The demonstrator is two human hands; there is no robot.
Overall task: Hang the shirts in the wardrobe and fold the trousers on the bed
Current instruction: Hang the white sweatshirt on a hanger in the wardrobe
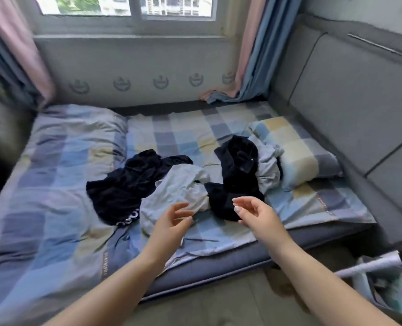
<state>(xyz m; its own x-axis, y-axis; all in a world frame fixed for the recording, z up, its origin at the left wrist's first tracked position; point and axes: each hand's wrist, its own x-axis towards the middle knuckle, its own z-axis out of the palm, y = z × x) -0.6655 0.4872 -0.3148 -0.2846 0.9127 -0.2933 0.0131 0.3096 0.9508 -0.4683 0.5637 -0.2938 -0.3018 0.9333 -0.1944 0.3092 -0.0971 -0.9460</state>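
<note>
Hands: your left hand (175,218) and right hand (254,211) both hover above the near bed edge, fingers loose and spread, gripping nothing.
Left hand target: nearest the pale grey garment (176,196), just above its near hem; contact can't be told.
Right hand target: over the near end of the black garment (235,182), not clearly touching.
Bed: your checked sheet on the bed (313,208) carries all the clothes, in a loose heap mid-bed.
Dark navy garment: dark navy garment (127,184) with white lettering lies crumpled left of the pale grey one, partly under it.
Second grey piece: second grey piece (268,165) is bunched behind the black garment, against the pillow (298,149).
Shirt or trousers: can't tell which crumpled piece is which.
Duvet: folded checked duvet (54,172) fills the left side.
Far: curtains (251,55) and window (129,10) behind; no wardrobe in view.
Progress: looks like the start; nothing folded, nothing hung, four pieces unsorted.
Left to do: you likely need to pick one piece, shake it out, identify it, then fold or carry it off.
</note>
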